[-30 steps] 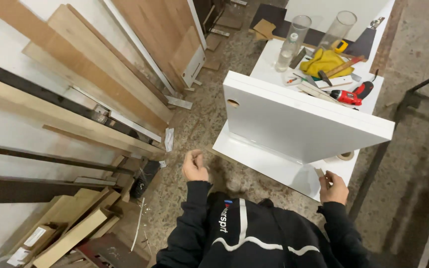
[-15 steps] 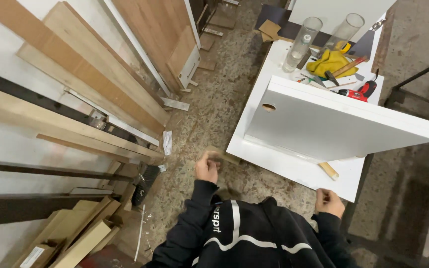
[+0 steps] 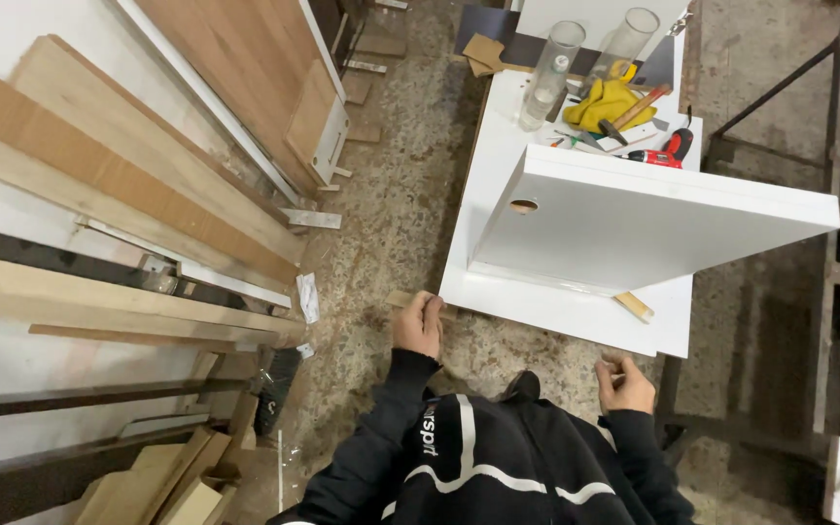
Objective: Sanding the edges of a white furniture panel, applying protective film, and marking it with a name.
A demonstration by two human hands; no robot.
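Left hand [image 3: 418,326]: fingers curled, pinching a small wooden strip [image 3: 402,299] at 9 o'clock of the white panel [image 3: 576,309]. Right hand [image 3: 622,381]: loosely clenched at the panel's 6 o'clock; contents indeterminate.

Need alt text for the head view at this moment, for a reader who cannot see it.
A person's left hand and right hand are at the near edge of a white panel assembly lying on a white worktable. Yellow gloves and hand tools lie at the far end, and wooden boards lean at left.

White worktable [image 3: 576,316] carries an upright white panel [image 3: 634,228], yellow gloves [image 3: 610,102], hammer [image 3: 631,109]
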